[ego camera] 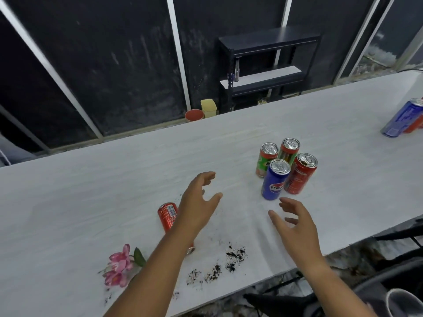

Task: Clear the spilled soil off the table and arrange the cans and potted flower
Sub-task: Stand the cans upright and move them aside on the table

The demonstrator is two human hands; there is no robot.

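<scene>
Hovering both hands spread and empty, left hand (pixel 198 202) over the fallen red can (pixel 168 216), right hand (pixel 291 227) near the blue can (pixel 274 179). My forearm could smear the soil (pixel 235 255) or crush the flower (pixel 119 265) on the table (pixel 91 191).

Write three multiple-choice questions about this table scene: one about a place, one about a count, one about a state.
1. Where does the pink flower lie?
A. beside the standing cans
B. near the table's front edge, left of the left forearm
C. on the black shelf

2. How many cans stand upright in the central cluster?
A. two
B. four
C. six

3. How is the red can near the left hand?
A. upright
B. lying on its side
C. held

Key: 1 B, it lies left of the forearm; 2 B, four tops show; 3 B, its side faces up.
</scene>
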